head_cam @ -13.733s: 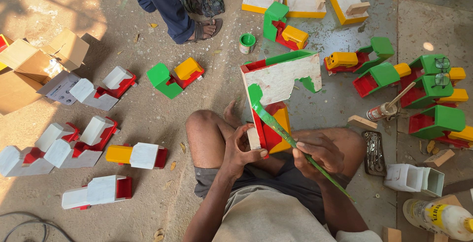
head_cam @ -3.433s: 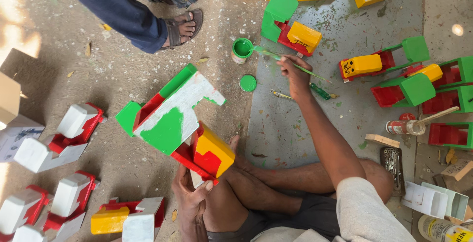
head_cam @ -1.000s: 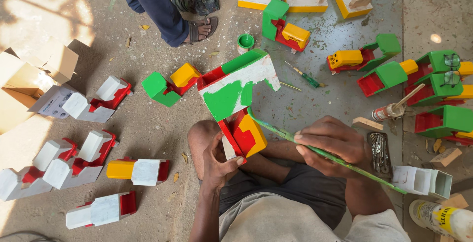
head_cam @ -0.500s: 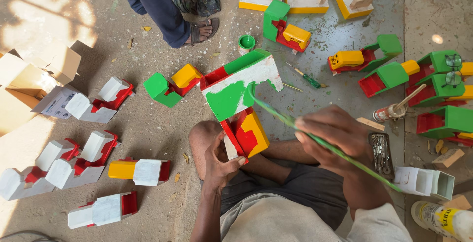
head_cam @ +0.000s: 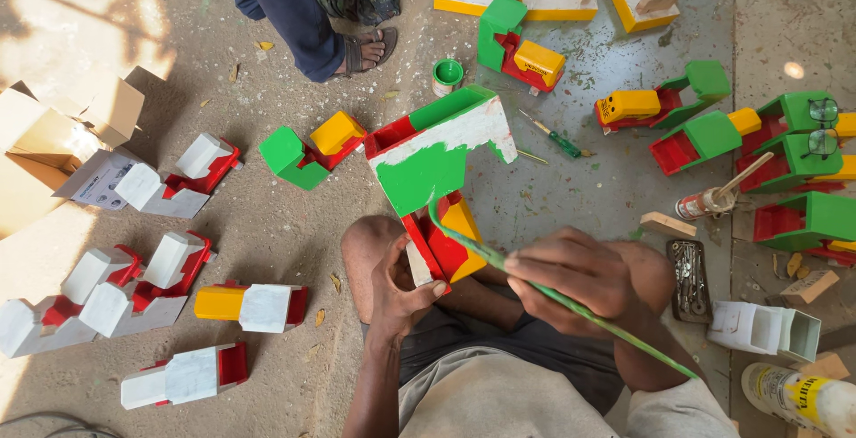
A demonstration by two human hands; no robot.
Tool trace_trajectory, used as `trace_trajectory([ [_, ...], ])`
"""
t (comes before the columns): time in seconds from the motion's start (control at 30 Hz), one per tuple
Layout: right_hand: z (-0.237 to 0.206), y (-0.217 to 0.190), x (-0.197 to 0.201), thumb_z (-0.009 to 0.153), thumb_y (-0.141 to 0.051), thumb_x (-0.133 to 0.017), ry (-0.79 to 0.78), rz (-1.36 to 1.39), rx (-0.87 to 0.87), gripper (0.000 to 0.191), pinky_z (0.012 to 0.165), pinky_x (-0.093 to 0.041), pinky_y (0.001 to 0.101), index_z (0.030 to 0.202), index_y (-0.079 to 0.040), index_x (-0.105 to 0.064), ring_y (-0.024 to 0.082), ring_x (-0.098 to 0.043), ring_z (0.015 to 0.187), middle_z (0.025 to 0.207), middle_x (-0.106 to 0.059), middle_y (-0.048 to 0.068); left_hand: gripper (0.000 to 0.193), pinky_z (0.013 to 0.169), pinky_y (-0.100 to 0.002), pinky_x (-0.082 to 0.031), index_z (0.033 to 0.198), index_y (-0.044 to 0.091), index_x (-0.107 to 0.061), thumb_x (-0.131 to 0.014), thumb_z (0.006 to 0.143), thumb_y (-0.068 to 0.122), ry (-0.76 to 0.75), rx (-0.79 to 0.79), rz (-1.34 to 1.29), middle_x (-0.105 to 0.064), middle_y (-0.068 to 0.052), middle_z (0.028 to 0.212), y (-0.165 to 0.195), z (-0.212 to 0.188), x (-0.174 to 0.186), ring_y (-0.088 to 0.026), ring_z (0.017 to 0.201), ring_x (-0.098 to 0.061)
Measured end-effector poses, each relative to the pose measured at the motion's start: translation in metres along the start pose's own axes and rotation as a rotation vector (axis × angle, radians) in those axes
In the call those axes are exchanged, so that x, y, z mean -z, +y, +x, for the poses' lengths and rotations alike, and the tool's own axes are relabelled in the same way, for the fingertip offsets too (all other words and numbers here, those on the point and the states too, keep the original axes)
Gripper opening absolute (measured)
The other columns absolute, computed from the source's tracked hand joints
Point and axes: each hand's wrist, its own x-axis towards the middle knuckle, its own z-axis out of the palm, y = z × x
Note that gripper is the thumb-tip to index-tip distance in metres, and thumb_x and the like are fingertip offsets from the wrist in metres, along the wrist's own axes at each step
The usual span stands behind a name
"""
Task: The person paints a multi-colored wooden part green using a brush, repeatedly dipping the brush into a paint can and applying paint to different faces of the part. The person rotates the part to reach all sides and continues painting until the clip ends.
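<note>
At centre frame the left hand point(head_cam: 401, 282) is gripping the wooden toy truck point(head_cam: 437, 180) by its red-and-yellow end. The right hand point(head_cam: 580, 278) is pinching a green-stained brush point(head_cam: 553, 295), whose tip has come back from the paint pot point(head_cam: 447, 73) and is probably touching the green patch, now spreading over white.

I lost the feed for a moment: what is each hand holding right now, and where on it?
The left hand grips the wooden toy by its red lower end. The right hand holds the green paintbrush mid-handle.
</note>
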Motion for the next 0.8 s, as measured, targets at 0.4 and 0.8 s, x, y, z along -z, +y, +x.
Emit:
trace_trajectory([
  [0.4,-0.008,-0.002,-0.007,0.085,-0.006,-0.080,0.077,-0.005,-0.007,0.023,0.068,-0.059,0.0274,0.107,-0.003,-0.073,0.017,-0.073,0.082,0.099,-0.074,0.009,0.089,0.109,-0.037,-0.048,0.142,-0.008,-0.052,-0.087,0.063,0.013,0.004,-0.011,-0.002,-0.064,-0.016,0.127,0.003,-0.001,0.000,-0.025,0.121,-0.063],
  [0.8,-0.010,-0.001,-0.021,0.089,-0.005,-0.077,0.081,0.210,-0.057,0.023,0.065,-0.056,0.0266,0.111,-0.003,-0.072,0.013,-0.071,0.079,0.099,-0.075,0.009,0.092,0.109,-0.037,-0.049,0.143,-0.008,-0.051,-0.088,0.062,0.011,0.001,-0.017,0.007,-0.065,-0.016,0.128,-0.001,-0.002,0.002,-0.024,0.121,-0.064],
])
